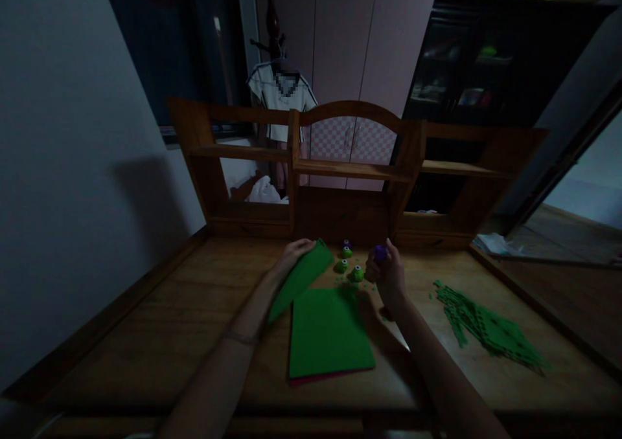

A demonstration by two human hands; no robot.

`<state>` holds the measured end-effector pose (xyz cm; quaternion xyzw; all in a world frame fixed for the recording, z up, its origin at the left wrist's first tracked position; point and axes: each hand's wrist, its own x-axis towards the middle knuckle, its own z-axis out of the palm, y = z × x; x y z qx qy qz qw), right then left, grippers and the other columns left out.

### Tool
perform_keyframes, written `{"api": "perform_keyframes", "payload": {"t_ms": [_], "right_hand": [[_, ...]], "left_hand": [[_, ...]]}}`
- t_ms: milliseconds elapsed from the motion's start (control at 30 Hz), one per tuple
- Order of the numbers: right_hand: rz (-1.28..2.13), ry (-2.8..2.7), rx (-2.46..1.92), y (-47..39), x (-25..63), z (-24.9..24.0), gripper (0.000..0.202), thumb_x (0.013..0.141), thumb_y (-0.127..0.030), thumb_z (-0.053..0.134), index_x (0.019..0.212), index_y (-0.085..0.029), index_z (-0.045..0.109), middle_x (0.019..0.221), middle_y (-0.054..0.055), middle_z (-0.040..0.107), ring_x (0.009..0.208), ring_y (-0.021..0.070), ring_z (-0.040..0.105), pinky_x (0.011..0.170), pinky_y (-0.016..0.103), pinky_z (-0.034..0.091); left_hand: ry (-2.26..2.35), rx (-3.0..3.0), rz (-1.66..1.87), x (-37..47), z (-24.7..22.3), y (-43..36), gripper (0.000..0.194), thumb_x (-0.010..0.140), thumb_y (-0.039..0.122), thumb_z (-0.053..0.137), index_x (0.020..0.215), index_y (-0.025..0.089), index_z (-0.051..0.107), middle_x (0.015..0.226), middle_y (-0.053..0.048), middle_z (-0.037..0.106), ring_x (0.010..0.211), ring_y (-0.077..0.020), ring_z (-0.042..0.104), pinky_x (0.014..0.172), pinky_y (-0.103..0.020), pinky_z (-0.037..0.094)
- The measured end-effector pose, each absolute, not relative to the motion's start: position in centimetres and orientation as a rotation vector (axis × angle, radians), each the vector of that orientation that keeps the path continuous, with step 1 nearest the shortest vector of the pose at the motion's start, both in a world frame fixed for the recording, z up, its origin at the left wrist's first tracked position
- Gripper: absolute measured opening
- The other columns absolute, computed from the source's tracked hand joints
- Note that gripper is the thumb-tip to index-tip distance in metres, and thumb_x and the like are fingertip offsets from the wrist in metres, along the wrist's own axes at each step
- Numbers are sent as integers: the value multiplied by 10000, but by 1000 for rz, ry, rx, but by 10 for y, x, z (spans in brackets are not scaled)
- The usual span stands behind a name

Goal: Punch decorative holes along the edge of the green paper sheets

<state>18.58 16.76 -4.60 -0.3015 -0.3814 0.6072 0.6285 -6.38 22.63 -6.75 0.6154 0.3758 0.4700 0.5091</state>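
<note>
My left hand [297, 250] grips a green sheet [302, 278] by its upper edge and holds it tilted above the desk. In my right hand [389, 274], raised over the desk, is a small purple craft punch [380, 252] with my fingers wrapped round it. Between the hands stand several small punches, among them a green punch [357, 273] and a purple punch [346, 243] at the back. Tiny green bits lie around them. Below, a stack of green sheets [330, 335] lies flat, with a red edge showing underneath.
Punched green sheets and strips [490, 326] lie in a pile on the right of the wooden desk [194, 335]. A wooden shelf unit [350, 170] rises along the desk's back edge. To the left is a wall [97, 186]. Dim light blurs small details.
</note>
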Motion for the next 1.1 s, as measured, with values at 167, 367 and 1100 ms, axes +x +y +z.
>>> {"api": "perform_keyframes", "payload": {"t_ms": [167,367,1100], "right_hand": [[1463,-775,-641,172,190,-55,442,822,-587,459,628,-190,448,418,-77,254,334,63,200,322,186,160],[1453,-722,-646,173,188,-56,437,810,-581,479,621,-190,433,419,-77,277,331,61,217,317,184,173],[1506,-674,-585,174,190,-60,445,823,-566,470,629,-167,503,404,-78,259,337,59,201,334,183,177]], "left_hand": [[892,1848,1081,-53,-69,229,341,780,473,572,815,138,627,782,-14,610,758,-145,549,681,-228,404],[967,2112,1007,-44,-77,219,311,825,432,529,807,144,646,770,-15,638,719,-138,555,642,-228,393],[1244,2328,1202,-30,-88,206,305,886,394,439,803,164,621,828,-50,645,750,-152,568,669,-242,387]]}}
